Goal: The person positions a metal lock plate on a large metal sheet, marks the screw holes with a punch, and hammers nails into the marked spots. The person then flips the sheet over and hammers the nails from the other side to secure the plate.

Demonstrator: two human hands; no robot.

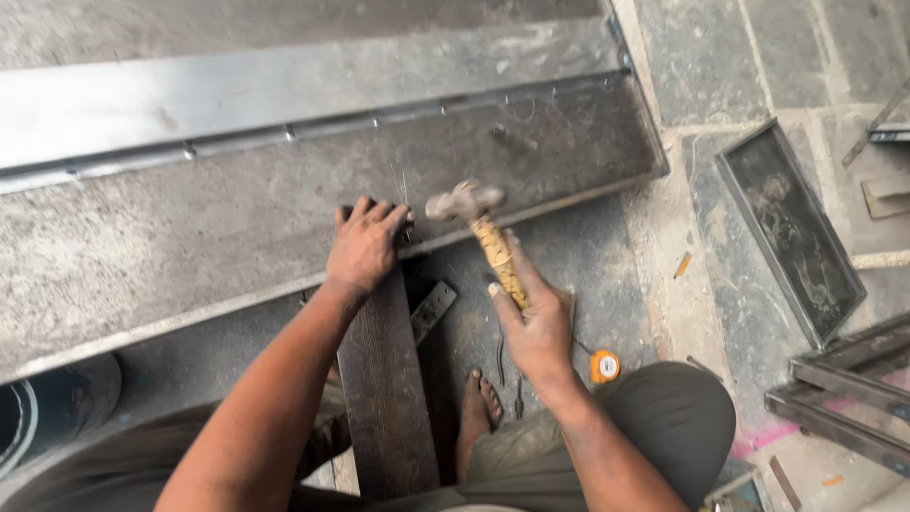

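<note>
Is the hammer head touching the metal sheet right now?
No, the hammer in the right hand is raised, its head clear above the metal sheet.

Left hand (pixel 365 245) rests on the near edge of the metal sheet (pixel 284 218), over the plank (pixel 387 398). Right hand (pixel 536 327), just right of it, holds the hammer (pixel 479 223). Tape measure (pixel 604 365) lies on the floor right of this hand; tray (pixel 791 228) farther right.
</note>
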